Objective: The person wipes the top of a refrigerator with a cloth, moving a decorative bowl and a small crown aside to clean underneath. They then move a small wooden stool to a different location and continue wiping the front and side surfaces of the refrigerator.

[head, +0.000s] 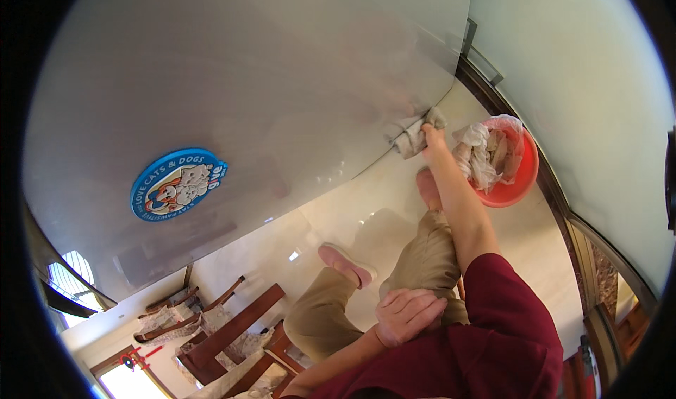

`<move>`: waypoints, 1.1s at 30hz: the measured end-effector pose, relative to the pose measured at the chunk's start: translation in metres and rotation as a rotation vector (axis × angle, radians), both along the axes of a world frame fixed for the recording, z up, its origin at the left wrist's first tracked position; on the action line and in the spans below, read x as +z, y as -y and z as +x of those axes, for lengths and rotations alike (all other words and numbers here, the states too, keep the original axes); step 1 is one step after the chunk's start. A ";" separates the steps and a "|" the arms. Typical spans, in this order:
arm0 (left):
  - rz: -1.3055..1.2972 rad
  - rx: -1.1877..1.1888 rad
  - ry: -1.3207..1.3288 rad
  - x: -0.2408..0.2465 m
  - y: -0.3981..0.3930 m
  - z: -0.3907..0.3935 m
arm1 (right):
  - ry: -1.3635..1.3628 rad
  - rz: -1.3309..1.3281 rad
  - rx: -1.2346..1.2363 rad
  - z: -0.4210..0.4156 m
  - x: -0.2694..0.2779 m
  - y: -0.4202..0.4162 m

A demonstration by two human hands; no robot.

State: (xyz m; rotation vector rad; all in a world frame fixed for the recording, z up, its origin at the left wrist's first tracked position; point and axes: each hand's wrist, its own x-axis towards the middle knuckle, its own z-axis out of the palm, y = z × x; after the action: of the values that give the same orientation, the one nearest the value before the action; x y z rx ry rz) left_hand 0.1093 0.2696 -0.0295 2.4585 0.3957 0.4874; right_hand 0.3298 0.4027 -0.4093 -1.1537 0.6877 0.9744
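Note:
My right hand [434, 136] grips a folded, smudged greyish-white cloth [411, 141] at the lower edge of a large glossy grey panel [296, 98]. The panel mirrors the cloth along that edge. Over my lap rests my left hand [409, 313], its fingers curled together and its palm hidden; nothing shows in it. Just right of my right forearm stands a red plastic bin [520, 185], with a clear plastic bag [478, 153] and crumpled pale waste inside.
A round blue magnet or sticker [177, 185] with cartoon animals and writing is on the panel. Frosted door panels [597, 108] with a metal handle [486, 66] rise at the right. Wooden chairs [232, 335] stand lower left on the shiny tiled floor [369, 209], near my pink shoes [346, 262].

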 end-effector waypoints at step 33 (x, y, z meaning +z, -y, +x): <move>-0.050 0.110 0.068 0.011 0.018 0.001 | 0.895 0.306 0.157 0.153 0.287 0.015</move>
State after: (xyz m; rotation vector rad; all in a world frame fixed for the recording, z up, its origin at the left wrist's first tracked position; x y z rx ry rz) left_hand 0.1107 0.2511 -0.0182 2.3736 0.5110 0.5981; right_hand 0.4827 0.3874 -0.1219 -1.2244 -0.2638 0.5624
